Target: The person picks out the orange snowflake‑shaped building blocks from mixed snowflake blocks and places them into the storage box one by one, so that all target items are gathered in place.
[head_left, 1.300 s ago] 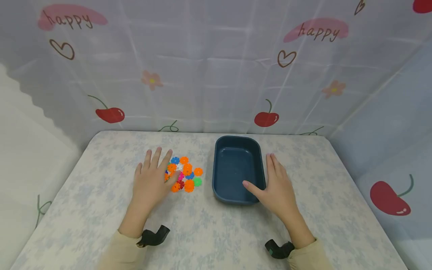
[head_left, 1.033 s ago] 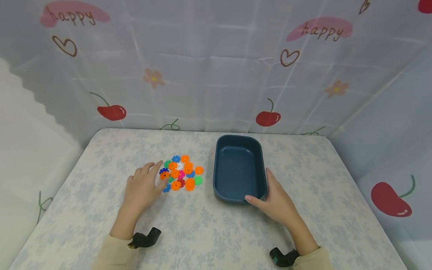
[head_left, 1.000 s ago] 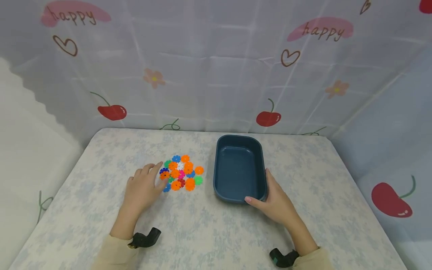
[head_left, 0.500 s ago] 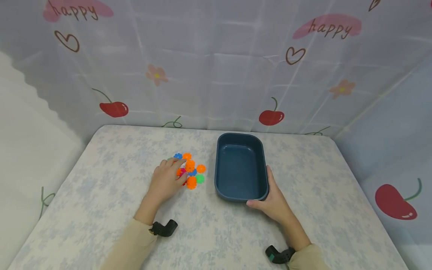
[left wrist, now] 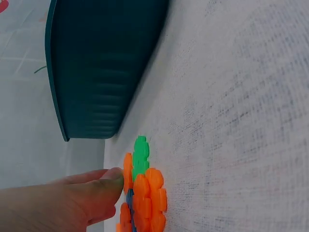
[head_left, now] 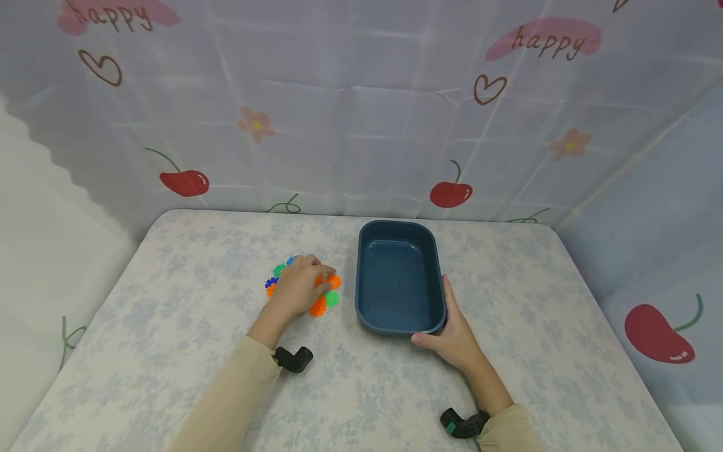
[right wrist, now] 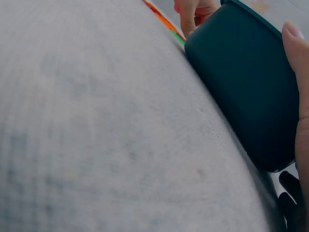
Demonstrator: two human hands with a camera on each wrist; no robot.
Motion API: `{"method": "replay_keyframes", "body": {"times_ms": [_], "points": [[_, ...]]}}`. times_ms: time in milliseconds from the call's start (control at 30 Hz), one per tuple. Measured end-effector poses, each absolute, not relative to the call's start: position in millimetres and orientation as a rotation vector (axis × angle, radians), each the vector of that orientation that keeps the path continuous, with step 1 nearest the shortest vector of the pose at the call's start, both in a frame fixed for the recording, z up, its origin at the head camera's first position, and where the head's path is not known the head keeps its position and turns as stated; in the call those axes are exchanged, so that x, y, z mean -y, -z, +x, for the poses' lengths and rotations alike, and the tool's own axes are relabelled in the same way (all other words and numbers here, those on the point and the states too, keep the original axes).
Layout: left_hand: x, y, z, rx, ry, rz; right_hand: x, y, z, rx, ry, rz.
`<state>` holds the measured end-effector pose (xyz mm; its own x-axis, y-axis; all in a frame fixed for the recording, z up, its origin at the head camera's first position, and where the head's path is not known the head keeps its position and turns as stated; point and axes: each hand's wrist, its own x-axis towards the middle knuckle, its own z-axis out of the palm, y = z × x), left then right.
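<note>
half-curled left hand has moved over discs, likely light, stiff, best edge-pinched, its hold unclear, toward right hand gripping tray.

Cherry-printed backdrop behind pale table

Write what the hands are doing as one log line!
left hand: over colourful pieces, grip unclear | right hand: holds blue tray, near right corner

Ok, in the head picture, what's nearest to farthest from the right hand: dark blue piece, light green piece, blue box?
1. Blue box, touching the right hand.
2. Light green piece, left of the box.
3. Dark blue piece, farther left.
</note>
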<state>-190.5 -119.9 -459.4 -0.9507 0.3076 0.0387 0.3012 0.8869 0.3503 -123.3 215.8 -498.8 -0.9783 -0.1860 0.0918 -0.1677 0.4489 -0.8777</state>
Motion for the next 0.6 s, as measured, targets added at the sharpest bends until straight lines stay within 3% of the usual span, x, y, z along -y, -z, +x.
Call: {"method": "replay_keyframes", "body": {"times_ms": [600], "points": [[115.6, 459.2, -202.0, -2.934, -0.596, 0.563, -215.7, 500.5, -122.7, -2.663, 1.619, -0.319]]}}
